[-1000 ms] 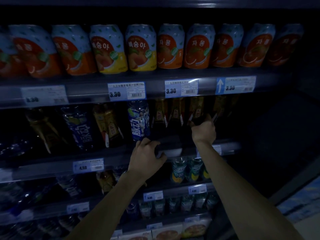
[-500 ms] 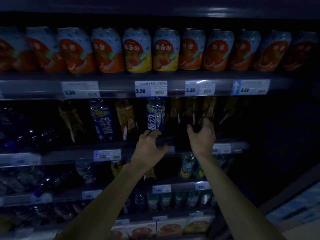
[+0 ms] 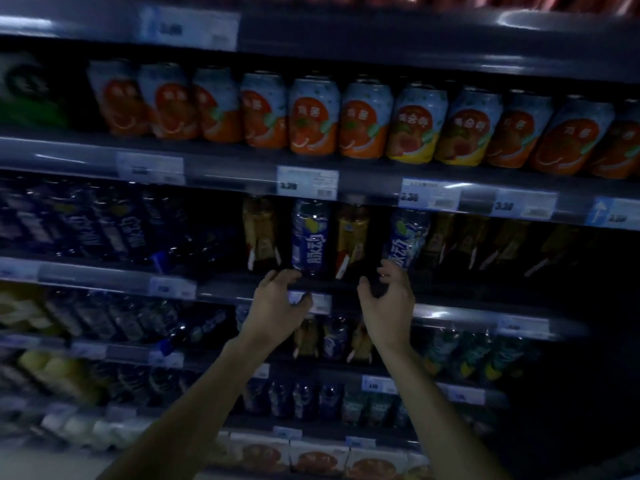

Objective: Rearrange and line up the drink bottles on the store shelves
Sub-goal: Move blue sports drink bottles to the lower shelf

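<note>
Far left on the middle shelf (image 3: 225, 287), a blurred bank of dark blue bottles (image 3: 86, 223) leans in a row. Above them runs the line of orange cans (image 3: 313, 116), shoulder to shoulder, two yellow-bottomed ones among them further right.

Now the centre. An amber bottle (image 3: 259, 230) stands upright, and just beside it on the right is the dark blue bottle (image 3: 310, 237), label facing me. My left hand (image 3: 277, 306) is up right under that pair, at the shelf's front rail. The fingers are curved like a claw with the thumb spread out across the price tag (image 3: 320, 303), and there's nothing in the hand; the fingertips are near the bottle bases.

Next along is a second amber bottle (image 3: 351, 233), then a dark gap.

My right hand (image 3: 388, 303) is raised there, thumb on the left, fingers curled over, tips right at the foot of the pale blue bottle (image 3: 405, 237), which tilts a little. It's all shadow between thumb and fingers, so I can't tell if I've got hold of something or not.

Off to the right, dim brown bottles (image 3: 485, 244) slant away into the dark.
</note>
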Available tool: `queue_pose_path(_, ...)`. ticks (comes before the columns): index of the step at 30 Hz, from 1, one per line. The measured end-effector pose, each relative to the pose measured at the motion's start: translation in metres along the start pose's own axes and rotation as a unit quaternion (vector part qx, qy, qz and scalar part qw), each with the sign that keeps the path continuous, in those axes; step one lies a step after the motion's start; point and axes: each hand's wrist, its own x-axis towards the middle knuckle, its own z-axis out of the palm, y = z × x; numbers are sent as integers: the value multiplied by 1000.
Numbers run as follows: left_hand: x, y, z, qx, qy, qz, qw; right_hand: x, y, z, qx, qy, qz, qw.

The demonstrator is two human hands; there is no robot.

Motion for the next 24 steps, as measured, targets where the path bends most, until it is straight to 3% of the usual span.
queue_pose_path(17, -12, -137, -171, -37, 101, -114, 988, -70, -106, 163, 0, -111, -57, 992)
queue_pose_path(24, -2, -165, -185, -48, 95, -108, 989, -80, -100, 179, -124, -90, -102, 983)
